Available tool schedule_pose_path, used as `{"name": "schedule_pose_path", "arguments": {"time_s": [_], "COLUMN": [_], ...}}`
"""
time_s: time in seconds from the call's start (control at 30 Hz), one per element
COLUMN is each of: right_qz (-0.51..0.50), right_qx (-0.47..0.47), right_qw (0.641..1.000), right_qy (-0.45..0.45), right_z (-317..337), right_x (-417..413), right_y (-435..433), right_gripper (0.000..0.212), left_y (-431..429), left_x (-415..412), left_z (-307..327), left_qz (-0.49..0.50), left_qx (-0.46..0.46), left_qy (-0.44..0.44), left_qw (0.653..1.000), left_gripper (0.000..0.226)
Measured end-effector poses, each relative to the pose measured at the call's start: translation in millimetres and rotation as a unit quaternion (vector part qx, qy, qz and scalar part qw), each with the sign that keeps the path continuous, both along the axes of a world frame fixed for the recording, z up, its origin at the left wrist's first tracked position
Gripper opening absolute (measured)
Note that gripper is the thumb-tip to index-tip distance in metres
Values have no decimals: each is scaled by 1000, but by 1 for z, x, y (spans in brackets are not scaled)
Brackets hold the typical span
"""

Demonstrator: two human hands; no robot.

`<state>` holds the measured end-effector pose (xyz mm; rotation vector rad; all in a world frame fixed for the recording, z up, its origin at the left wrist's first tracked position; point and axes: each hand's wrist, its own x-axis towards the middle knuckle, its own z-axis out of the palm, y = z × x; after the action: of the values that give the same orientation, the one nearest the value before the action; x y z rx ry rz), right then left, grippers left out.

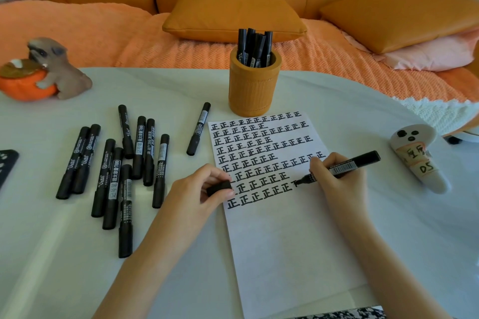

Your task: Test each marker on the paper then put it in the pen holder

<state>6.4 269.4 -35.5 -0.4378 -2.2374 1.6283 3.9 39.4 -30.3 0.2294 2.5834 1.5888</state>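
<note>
A white sheet of paper (287, 241) lies on the table, its upper half filled with rows of black characters. My right hand (339, 184) grips an uncapped black marker (355, 163), its tip touching the paper at the end of a row. My left hand (197, 189) rests on the paper's left edge and pinches the marker's black cap (219, 187). An orange pen holder (254, 85) stands just beyond the paper with several black markers (255, 46) upright in it. Several capped black markers (121, 163) lie loose on the table to the left.
A dog-and-pumpkin figurine (44, 72) sits at the table's far left. A white ghost-like figure (420, 158) with labels lies at the right. A dark object (6, 163) pokes in at the left edge. An orange sofa with cushions (233, 15) runs behind the white table (64, 254).
</note>
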Motion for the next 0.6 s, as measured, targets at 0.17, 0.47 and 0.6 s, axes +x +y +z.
{"name": "schedule_pose_path", "arguments": {"time_s": [0.17, 0.47, 0.6], "right_qz": [0, 8, 0], "right_qx": [3, 22, 21], "right_qw": [1000, 1000, 1000], "right_qy": [-5, -11, -10], "right_z": [-3, -2, -2], "right_x": [-2, -1, -1], "right_y": [0, -1, 1], "right_gripper": [36, 31, 31], "left_y": [0, 0, 0], "left_x": [0, 0, 0], "left_z": [0, 0, 0], "left_qz": [1, 0, -1], "left_qx": [-2, -5, -4], "left_qy": [2, 2, 2], "left_qw": [1000, 1000, 1000], "left_gripper": [17, 17, 18]}}
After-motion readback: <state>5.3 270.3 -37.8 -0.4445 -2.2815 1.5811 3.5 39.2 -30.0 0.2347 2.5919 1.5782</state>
